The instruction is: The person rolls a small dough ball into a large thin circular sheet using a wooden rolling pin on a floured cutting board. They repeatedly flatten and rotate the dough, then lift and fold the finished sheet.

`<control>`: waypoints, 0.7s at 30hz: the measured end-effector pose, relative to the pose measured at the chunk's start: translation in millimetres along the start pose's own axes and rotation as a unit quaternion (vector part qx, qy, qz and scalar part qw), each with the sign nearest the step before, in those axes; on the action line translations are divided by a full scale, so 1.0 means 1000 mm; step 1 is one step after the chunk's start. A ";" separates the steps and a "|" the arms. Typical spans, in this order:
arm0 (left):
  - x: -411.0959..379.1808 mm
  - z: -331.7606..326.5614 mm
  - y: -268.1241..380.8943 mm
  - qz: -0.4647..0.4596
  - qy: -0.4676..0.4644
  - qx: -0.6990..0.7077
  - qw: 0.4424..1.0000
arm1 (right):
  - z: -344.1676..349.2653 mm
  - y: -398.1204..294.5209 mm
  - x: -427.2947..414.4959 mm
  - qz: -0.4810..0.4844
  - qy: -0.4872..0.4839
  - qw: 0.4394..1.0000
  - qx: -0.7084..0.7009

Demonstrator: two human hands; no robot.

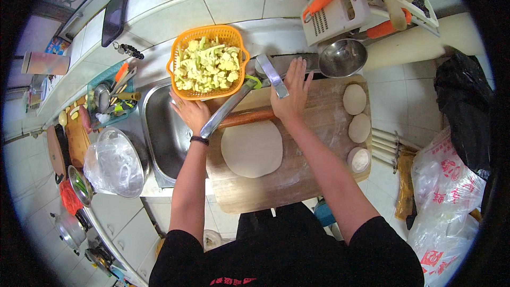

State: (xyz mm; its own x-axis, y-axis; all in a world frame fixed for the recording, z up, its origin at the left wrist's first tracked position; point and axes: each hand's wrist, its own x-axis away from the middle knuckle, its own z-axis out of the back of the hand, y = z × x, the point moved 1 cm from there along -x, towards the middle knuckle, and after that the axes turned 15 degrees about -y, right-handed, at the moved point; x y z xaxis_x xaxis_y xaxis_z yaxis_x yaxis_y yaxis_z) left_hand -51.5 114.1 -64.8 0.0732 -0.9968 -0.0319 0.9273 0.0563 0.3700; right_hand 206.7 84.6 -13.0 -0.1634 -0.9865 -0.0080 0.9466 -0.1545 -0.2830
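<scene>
A wooden rolling pin point(248, 118) lies across the floured wooden board point(255, 195), just beyond a flat rolled-out round of dough point(252, 149). At its left end, near the front of the orange basket, is my left hand point(191, 112), palm down with fingers spread; the faucet spout partly covers that end of the pin. My right hand point(293, 91) lies flat, fingers extended, over the pin's right end beside the faucet lever. Neither hand has its fingers closed round anything. Two small dough rounds point(354, 99) and a bowl of flour point(359, 160) rest along the board's right edge.
An orange basket point(172, 83) of cauliflower pieces stands behind the sink point(149, 127). The metal faucet point(229, 108) reaches over the board's left part. A metal bowl point(342, 58) sits beyond the board. A plastic-covered bowl point(115, 163) stands left; plastic bags point(442, 183) are at the right.
</scene>
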 end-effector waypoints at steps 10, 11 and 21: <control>0.114 0.027 -0.005 -0.082 -0.166 0.014 0.983 | -0.016 0.022 0.128 0.068 -0.145 0.987 -0.015; 0.095 0.027 -0.003 -0.076 -0.144 0.015 0.986 | -0.015 0.016 0.100 0.072 -0.132 0.989 0.003; 0.032 0.005 -0.015 0.037 -0.043 0.029 0.998 | -0.012 0.000 0.036 0.036 -0.067 0.997 -0.003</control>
State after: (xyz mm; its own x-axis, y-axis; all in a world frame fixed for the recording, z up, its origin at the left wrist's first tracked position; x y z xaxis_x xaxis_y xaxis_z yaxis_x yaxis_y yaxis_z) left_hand -65.0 81.6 -66.6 0.1071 -0.9912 0.0776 0.8973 0.1300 0.4219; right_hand 197.8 49.9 -24.9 -0.0568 -0.9934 0.0995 0.9526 -0.0838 -0.2924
